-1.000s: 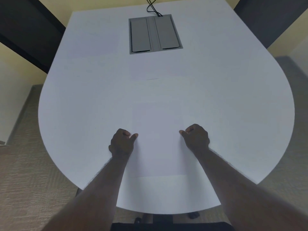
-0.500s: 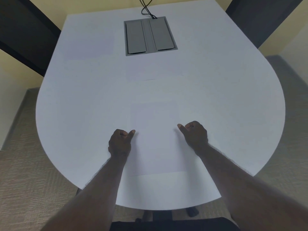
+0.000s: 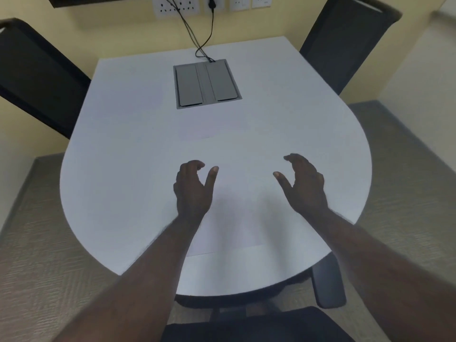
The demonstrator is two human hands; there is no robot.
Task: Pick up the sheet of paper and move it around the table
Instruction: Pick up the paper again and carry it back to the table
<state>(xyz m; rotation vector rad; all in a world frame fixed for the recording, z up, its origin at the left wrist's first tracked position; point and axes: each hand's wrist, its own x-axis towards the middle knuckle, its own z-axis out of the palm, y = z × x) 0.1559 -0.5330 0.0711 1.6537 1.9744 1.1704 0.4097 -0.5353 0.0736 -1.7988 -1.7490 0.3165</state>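
The sheet of paper (image 3: 232, 218) lies flat on the white bench (image 3: 123, 169) in the lower middle of the frame; it is plain white, almost the same tone as the surface under it, and shows mainly by its thin near edge, a faint straight line running slightly upward to the right, and by a soft shadow along its right side; its far edge is too faint to trace; no print or crease can be made out on it. The left hand (image 3: 193, 187) sits over the sheet's left side with thumb raised apart from curled fingers, holding nothing; the right hand (image 3: 304, 185) is at the sheet's right side, thumb spread away from loosely bent fingers, also holding nothing; whether either hand touches the paper cannot be told. A grey cable hatch (image 3: 207, 83) with 2 flaps is set into the bench in the upper middle; 2 dark chairs (image 3: 39, 77) stand at the upper left and upper right.
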